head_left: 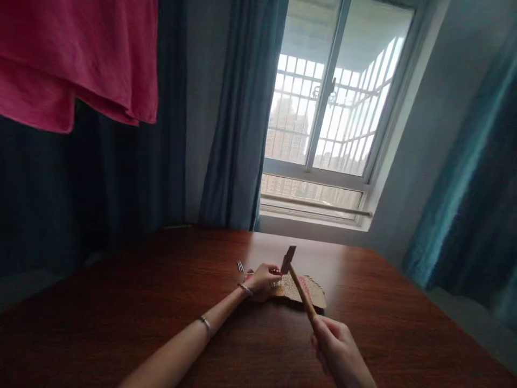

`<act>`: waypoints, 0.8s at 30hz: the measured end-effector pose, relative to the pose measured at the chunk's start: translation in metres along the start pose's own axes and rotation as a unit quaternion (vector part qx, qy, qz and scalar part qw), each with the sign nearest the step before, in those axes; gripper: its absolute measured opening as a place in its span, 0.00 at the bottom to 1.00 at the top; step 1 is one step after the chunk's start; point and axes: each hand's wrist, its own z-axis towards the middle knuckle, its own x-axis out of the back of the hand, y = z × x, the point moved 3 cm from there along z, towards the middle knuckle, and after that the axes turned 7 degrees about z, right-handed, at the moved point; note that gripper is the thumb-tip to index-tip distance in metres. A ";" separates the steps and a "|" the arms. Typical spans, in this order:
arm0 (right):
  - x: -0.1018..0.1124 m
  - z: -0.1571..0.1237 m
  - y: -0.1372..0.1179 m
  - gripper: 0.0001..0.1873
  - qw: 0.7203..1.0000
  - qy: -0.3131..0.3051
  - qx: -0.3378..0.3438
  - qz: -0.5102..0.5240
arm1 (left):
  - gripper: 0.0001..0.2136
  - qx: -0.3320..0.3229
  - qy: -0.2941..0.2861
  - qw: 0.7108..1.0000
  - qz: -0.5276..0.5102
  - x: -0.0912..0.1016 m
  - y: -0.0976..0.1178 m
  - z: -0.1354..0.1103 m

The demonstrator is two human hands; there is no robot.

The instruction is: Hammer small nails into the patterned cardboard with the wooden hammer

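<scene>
My right hand (337, 347) is wrapped round the wooden handle of a hammer (301, 288). The hammer's head is raised at the far end, close to the fingertips of my left hand (264, 279). My left hand is closed in a pinch over the left part of a flat tan board (317, 293) with speckled and pink patches. Something small and dark red shows at its fingertips, too small to name. My left hand and the hammer cover part of the board. Left of the board, the tines of a fork (240, 266) stick out.
The board lies on a brown wooden table (194, 323). Behind the table are a barred window (323, 108) and blue curtains (238, 118). A pink cloth (100, 59) hangs at the upper left.
</scene>
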 end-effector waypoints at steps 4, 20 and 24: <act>0.001 0.000 0.000 0.24 1.000 0.017 -0.004 0.001 | 0.11 0.001 -0.004 1.000 0.007 0.001 0.005 -0.002; 0.113 0.021 0.022 0.21 0.862 0.242 0.006 -0.445 | 0.11 -0.002 -0.004 1.000 0.016 0.002 0.003 -0.002; 0.122 0.019 0.025 0.23 0.834 0.237 -0.028 -0.498 | 0.11 0.010 0.000 1.000 0.014 0.003 0.004 -0.003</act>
